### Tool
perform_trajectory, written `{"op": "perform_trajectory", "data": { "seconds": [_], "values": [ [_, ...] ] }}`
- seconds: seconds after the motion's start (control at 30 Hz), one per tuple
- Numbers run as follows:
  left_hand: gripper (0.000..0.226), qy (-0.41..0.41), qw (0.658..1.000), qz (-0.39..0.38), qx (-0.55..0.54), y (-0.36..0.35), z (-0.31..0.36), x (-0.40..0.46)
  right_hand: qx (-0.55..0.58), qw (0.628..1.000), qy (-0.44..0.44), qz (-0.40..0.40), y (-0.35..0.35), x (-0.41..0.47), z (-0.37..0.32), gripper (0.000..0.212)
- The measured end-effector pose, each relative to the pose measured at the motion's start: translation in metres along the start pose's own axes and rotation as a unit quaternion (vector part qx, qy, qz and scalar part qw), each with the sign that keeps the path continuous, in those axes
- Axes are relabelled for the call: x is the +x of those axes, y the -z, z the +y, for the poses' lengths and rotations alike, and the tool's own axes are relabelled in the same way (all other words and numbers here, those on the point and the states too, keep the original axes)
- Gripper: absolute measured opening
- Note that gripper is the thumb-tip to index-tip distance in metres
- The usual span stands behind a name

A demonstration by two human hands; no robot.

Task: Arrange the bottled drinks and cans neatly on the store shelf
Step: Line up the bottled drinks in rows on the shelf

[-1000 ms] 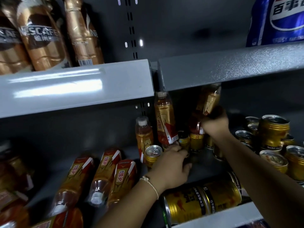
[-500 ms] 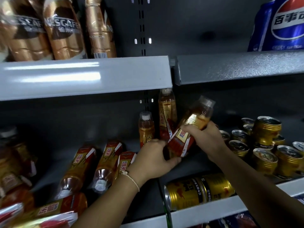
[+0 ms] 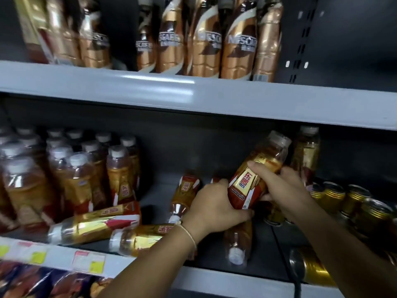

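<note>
Amber drink bottle (image 3: 255, 179): tilted, cap up-right, held above middle shelf (image 3: 214, 278). Left hand (image 3: 214, 206) curled under base; right hand (image 3: 285, 186) wrapped round labelled waist. Likely full, moderately heavy, stiff plastic, slick label; best gripped mid-body. Obstructions: fallen bottles (image 3: 94, 226) lying below and left, gold cans (image 3: 341, 196) crowding right, upright bottles (image 3: 71, 175) far left.

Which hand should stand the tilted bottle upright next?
Probably the right hand: it grips the tilted bottle around its body, nearest the upright bottle. The left hand only cups its base.
</note>
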State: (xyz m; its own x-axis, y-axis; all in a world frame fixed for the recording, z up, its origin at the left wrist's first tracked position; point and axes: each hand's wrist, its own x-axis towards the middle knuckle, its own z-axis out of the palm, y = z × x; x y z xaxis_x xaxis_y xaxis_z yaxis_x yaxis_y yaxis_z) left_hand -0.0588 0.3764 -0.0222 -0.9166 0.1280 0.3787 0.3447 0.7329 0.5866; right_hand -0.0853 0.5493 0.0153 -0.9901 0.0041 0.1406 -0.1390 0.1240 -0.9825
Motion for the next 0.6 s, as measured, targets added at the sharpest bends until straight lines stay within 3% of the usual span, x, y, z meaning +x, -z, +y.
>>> {"op": "perform_trajectory", "data": {
  "seconds": [0.37, 0.6],
  "values": [
    [0.071, 0.069, 0.989, 0.068, 0.111, 0.083, -0.092, -0.040, -0.029, 0.997, -0.008, -0.064, -0.133, 0.004, -0.022, 0.044],
    [0.066, 0.074, 0.985, 0.083, 0.134, 0.121, -0.146, -0.060, -0.066, 0.995, -0.006, -0.078, -0.206, 0.011, -0.021, 0.059]
  ]
}}
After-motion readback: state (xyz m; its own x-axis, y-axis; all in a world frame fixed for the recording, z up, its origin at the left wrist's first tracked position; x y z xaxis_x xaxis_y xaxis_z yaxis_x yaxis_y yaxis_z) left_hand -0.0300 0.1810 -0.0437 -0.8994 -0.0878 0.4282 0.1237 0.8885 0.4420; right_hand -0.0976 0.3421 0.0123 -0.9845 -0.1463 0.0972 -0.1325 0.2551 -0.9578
